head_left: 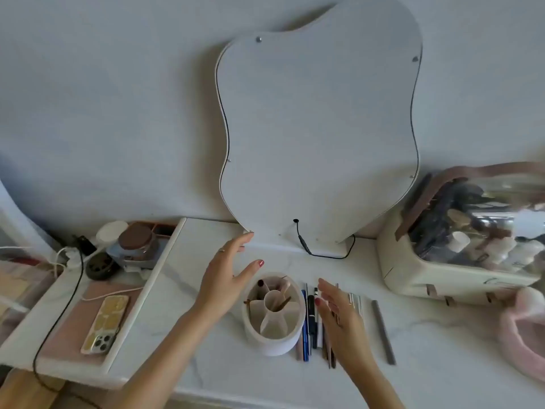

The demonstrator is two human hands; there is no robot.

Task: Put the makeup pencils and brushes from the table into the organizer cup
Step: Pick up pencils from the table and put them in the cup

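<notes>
A white organizer cup (272, 343) with inner dividers stands on the marble table (442, 364); a few brushes lean in its back compartments. Just right of it lies a row of makeup pencils (309, 323), dark, blue and brown, side by side. A single grey pencil (383, 332) lies apart further right. My left hand (227, 278) hovers open to the left of the cup, fingers spread, holding nothing. My right hand (339, 311) is open, palm down, over the right part of the pencil row and hides some pencils.
A wavy white mirror back (318, 128) leans on the wall behind, its black cable (306, 249) trailing on the table. A cream cosmetics case (460, 237) stands at right, a pink headband (522, 338) below it. At left, a tray holds a phone (106, 323) and jars.
</notes>
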